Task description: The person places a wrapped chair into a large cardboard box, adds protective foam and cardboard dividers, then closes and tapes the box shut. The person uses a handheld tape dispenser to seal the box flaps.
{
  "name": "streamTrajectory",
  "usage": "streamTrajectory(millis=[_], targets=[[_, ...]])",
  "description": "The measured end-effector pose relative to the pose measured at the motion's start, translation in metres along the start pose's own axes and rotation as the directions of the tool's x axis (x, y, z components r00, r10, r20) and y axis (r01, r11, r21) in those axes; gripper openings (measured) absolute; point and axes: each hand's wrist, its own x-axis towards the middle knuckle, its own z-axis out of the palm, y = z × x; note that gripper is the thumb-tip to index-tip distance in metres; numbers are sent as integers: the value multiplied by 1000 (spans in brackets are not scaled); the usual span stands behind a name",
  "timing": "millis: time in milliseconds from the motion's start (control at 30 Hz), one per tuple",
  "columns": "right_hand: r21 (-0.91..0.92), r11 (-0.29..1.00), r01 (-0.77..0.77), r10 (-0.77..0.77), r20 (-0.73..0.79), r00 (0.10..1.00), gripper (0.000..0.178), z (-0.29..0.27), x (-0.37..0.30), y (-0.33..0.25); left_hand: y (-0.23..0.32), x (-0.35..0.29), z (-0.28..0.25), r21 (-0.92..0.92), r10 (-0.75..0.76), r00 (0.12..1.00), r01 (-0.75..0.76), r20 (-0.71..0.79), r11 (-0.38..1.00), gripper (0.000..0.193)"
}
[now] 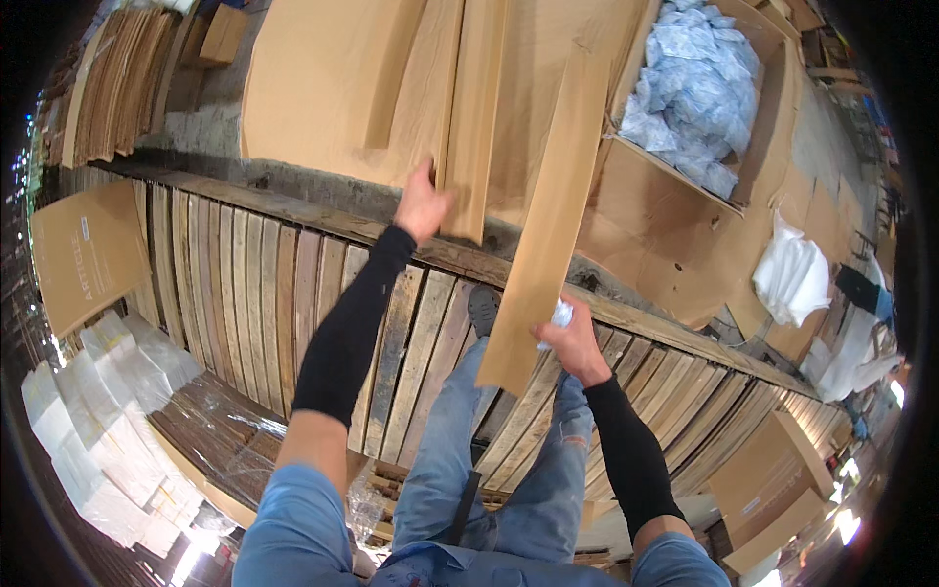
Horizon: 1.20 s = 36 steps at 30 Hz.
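Observation:
My right hand (pixel 570 342) is closed around a small pale-blue packet (pixel 559 315). It sits against the right edge of a long folded cardboard strip (pixel 548 205), which slants from the far side down over my knees. Whether the fingers also pinch the strip is hard to tell. My left hand (pixel 425 203) reaches forward with a finger stretched out, beside the near left edge of a second cardboard strip (pixel 471 127); I see nothing held in it. A third strip (pixel 394 78) lies farther left on a large cardboard sheet (pixel 303 88).
An open cardboard box (pixel 626 161) full of pale-blue packets (pixel 694 88) stands at far right, with a white plastic bag (pixel 790 269) nearby. Wooden slats (pixel 264 264) run under me. Stacked cardboard (pixel 122 83) is at far left; white wrapped bundles (pixel 98 430) are at near left.

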Motion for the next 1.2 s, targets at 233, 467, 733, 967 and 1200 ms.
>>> streamTrajectory(millis=[233,467,733,967,1200], targets=[[12,991,134,-135,61,989,40,17,-84,-64,29,-187,10,-78,-190,975,200,113,977,52],[-234,906,352,-378,-73,923,46,35,-105,-80,107,-314,14,-291,-155,972,202,174,935,41],[-54,935,351,-356,-139,924,57,43,-206,-117,173,-363,-15,-176,87,981,-56,174,983,29],[41,843,536,-519,-197,832,53,-2,-326,-139,277,-400,-32,-97,459,855,-450,242,888,36],[36,606,794,-743,-332,582,53,-65,-496,-115,396,-486,-5,-222,639,569,-631,518,743,56]])
